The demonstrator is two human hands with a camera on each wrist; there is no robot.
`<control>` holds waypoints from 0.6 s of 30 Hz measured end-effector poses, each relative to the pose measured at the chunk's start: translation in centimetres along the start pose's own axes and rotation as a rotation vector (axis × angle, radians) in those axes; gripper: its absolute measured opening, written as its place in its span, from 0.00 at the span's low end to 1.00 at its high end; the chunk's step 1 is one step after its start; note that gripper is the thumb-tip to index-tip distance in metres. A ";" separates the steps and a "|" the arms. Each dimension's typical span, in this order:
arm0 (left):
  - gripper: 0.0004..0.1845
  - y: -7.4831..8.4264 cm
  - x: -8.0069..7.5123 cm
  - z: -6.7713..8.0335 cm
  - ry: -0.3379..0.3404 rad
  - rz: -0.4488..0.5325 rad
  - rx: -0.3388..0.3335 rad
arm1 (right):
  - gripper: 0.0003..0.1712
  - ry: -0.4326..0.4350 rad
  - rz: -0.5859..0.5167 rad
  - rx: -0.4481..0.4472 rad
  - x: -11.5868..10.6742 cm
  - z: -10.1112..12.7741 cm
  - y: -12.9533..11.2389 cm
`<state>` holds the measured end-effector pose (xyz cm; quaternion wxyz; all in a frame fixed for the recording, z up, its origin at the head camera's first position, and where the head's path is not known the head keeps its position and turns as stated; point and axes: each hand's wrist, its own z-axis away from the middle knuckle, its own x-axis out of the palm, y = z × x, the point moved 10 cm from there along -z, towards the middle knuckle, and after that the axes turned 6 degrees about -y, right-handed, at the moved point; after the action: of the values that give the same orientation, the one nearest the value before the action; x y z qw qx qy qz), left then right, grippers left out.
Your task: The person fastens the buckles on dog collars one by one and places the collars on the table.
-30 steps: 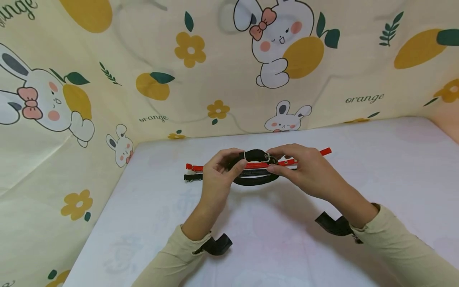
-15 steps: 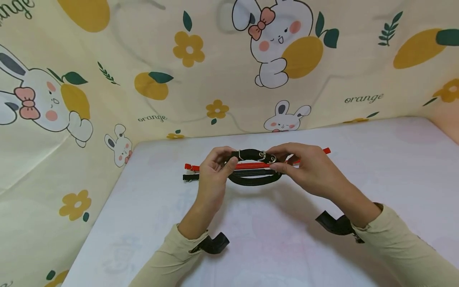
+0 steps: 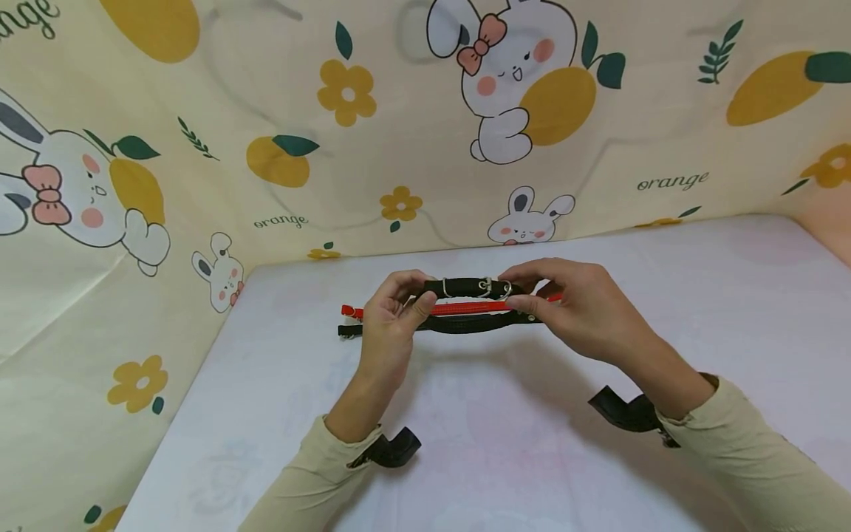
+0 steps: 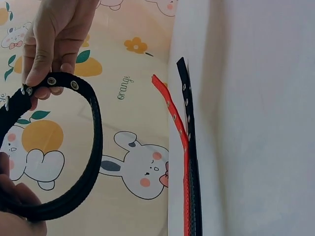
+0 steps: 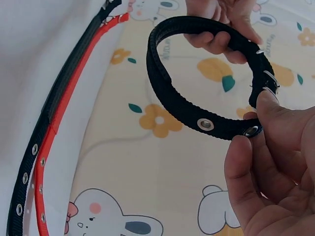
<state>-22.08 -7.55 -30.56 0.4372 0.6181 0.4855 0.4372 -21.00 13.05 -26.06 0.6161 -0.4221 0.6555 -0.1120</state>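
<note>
Left hand: the left hand (image 3: 388, 325) is curled round the left end of the black collar (image 3: 468, 287), thumb on the near side and fingers on the far side, holding it up off the table.
Right hand: the right hand (image 3: 572, 310) pinches the right end of the same collar between thumb and fingers, just beside the metal buckle (image 3: 495, 288).
Black collar: closed into a loop with metal eyelets along the strap; it hangs in the air between both hands, above the middle of the table (image 3: 665, 295), in front of the two straps that lie there.
Red strap: the red strap (image 3: 459, 307) lies flat and straight on the table, running left to right behind the hands.
Black strap: a black strap (image 3: 465, 324) lies alongside the red one on its near side, touching or nearly touching it.
Backdrop: a yellow cloth (image 3: 266, 111) printed with rabbits and oranges stands along the far and left edges.
Sleeves: both forearms wear beige sleeves (image 3: 751, 458).
</note>
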 end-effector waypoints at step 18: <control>0.15 0.2 -0.2 -0.2 -0.014 0.013 -0.014 | 0.16 0.056 0.035 -0.080 -0.5 0.0 -0.1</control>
<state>-22.22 -7.75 -30.39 0.4421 0.6211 0.4754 0.4391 -21.02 13.33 -25.59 0.5821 -0.4319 0.6835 -0.0865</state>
